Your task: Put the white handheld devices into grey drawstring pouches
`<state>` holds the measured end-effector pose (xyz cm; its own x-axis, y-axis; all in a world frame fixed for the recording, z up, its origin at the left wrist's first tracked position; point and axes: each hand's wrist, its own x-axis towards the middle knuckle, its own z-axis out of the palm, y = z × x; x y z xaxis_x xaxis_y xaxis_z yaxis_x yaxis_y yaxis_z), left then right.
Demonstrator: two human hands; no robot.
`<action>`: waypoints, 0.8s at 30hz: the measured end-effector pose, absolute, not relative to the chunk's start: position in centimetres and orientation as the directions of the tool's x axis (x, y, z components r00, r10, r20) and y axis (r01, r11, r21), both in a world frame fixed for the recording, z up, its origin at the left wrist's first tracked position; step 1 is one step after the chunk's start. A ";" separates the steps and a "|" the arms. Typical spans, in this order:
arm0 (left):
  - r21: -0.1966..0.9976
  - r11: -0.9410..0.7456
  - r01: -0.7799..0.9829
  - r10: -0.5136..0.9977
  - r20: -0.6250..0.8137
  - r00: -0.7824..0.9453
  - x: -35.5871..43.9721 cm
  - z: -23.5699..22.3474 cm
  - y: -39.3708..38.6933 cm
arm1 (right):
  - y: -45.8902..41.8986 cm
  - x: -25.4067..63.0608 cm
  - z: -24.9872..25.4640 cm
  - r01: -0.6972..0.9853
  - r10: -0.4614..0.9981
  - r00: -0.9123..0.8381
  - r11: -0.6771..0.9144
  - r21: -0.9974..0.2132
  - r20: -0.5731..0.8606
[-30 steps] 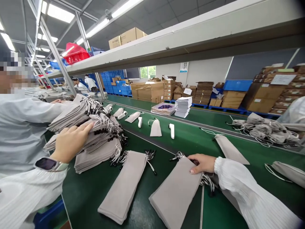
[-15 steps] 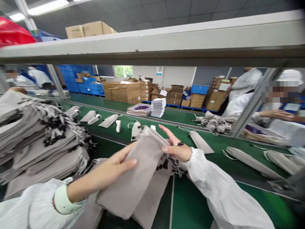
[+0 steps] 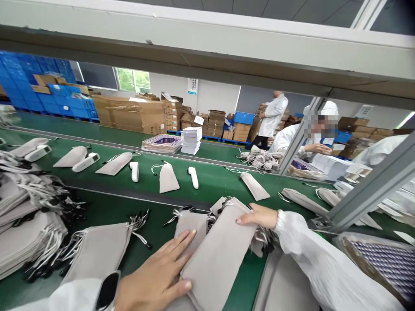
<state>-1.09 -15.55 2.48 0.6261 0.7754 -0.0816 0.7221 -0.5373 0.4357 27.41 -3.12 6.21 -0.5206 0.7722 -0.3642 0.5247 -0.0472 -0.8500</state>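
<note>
The left hand (image 3: 155,276) lies flat, fingers spread, on the lower end of a grey drawstring pouch (image 3: 217,255), thumb tucked against its edge rather than clasping it. The right hand (image 3: 257,215) presses on the pouch's upper end near the cords; whether its fingers pinch the cloth I cannot tell. The pouch is long, flat, soft grey fabric with white-and-black cords at its mouth, lying slanted on the green table (image 3: 152,250) atop other pouches.

Just left lies another flat pouch (image 3: 100,252), and further left a tall stack of pouches (image 3: 22,224). Beyond, on the conveyor belt (image 3: 214,179), white handheld devices (image 3: 193,177) alternate with filled pouches (image 3: 167,179). A grey metal post (image 3: 372,185) crosses at right, a patterned tray (image 3: 385,263) beneath it.
</note>
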 end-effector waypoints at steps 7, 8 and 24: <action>0.225 -0.512 0.829 0.828 -0.126 0.546 -5.8 1.2 -17.3 | 0.5 25.1 5.4 0.663 0.688 -0.585 0.101 -0.742 -0.430; 0.202 -0.512 0.835 0.829 -0.137 0.542 -6.5 1.3 -17.2 | 0.0 24.0 4.8 0.673 0.663 -0.613 0.153 -0.724 -0.430; 0.290 -0.544 0.787 0.839 0.209 0.503 8.8 4.3 -3.8 | 6.0 23.3 -2.4 0.554 0.645 -0.749 0.735 -0.390 0.151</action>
<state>8.77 -3.83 4.26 0.5032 0.8386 0.2087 0.7870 -0.5444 0.2903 23.32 6.03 -2.36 -0.7494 0.6447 0.1508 0.5540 0.7353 -0.3905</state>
